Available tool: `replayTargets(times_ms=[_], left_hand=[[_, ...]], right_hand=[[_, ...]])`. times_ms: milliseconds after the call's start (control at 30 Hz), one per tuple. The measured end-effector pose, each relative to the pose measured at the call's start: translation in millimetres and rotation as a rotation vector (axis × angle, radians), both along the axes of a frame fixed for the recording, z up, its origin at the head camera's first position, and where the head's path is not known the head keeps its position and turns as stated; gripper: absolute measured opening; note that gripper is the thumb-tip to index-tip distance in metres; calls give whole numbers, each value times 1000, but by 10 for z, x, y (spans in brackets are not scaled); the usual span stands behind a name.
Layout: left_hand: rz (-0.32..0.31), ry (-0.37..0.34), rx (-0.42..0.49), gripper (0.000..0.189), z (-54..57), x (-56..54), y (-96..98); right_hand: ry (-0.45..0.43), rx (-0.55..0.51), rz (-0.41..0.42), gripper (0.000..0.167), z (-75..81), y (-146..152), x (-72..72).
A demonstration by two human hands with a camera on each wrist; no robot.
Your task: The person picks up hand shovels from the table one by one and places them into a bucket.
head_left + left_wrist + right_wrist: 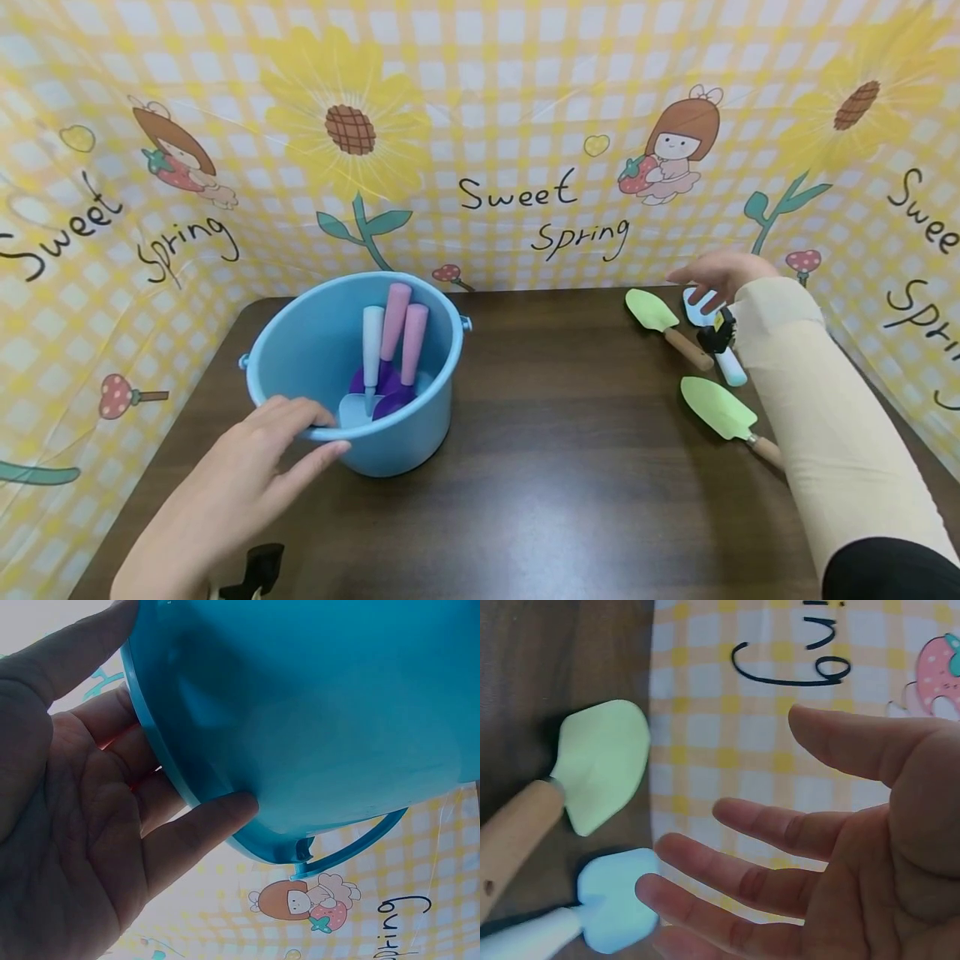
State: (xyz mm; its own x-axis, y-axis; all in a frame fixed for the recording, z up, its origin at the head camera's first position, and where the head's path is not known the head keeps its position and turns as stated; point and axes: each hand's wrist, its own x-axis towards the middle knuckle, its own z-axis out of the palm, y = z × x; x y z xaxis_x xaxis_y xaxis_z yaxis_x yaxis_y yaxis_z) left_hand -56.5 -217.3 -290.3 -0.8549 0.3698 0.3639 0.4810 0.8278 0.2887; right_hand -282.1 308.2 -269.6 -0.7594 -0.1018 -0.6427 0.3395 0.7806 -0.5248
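A light blue bucket [405, 446] stands on the left half of the table. My left hand [247, 467] grips its near rim, thumb outside and several fingers over the edge. Inside lean two purple shovels with pink handles [395, 321] and a light blue shovel [372, 346]. Over at the back right, my right hand [723, 275] is held with its fingers spread, holding nothing. Beneath it lies a small light blue spade [615, 904] with a pale handle, partly hidden by fingers. Beside that is a green trowel [604, 761] with a wooden handle.
Nearer the front right lies a second green trowel [718, 408], its handle end hidden behind the right sleeve [832, 433]. A yellow checked cloth [495, 100] with printed flowers walls off the back and sides of the dark wooden table [555, 467].
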Motion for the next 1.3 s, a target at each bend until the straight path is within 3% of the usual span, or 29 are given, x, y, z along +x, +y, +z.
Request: replayTargets(times_ms=[267, 600, 867, 1300], left_hand=[[-7, 1, 0, 14, 6, 2, 8], [-1, -15, -6, 14, 26, 8, -3], [-6, -4, -3, 14, 21, 8, -4], [7, -15, -12, 14, 34, 22, -5]], right_hand=[[-2, -31, -26, 76, -219, 63, -37], [-7, -83, 36, 62, -463, 159, -40], [-50, -31, 75, 70, -561, 179, -22], [-33, -31, 17, 62, -693, 168, 35]])
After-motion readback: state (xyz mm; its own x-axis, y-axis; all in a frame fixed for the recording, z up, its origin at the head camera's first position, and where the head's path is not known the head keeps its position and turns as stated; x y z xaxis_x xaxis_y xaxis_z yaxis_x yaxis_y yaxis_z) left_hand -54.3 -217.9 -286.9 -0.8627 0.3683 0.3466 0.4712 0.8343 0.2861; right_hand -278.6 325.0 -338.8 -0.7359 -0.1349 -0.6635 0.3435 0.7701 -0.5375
